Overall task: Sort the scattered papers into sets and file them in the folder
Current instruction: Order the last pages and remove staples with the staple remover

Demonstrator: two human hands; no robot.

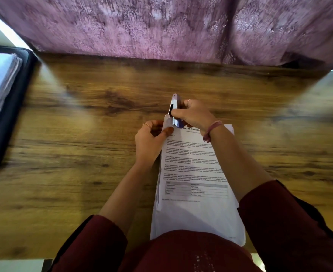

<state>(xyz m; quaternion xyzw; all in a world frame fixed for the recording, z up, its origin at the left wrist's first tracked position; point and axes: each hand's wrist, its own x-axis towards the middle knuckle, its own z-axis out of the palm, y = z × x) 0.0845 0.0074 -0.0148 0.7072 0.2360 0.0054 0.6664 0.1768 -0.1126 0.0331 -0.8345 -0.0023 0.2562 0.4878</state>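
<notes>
A stack of printed white papers (197, 173) lies on the wooden table (83, 154) in front of me, reaching to the near edge. My left hand (150, 140) pinches the stack's top left corner, thumb on top. My right hand (193, 114) grips a purple and silver stapler (174, 108), whose jaw sits over that same corner. A dark open folder (6, 114) holding filed sheets lies at the table's left edge.
A purple patterned curtain (171, 26) hangs right behind the table's far edge. Bare wood spreads to the left and right of the stack. My dark red sleeves and lap fill the bottom of the view.
</notes>
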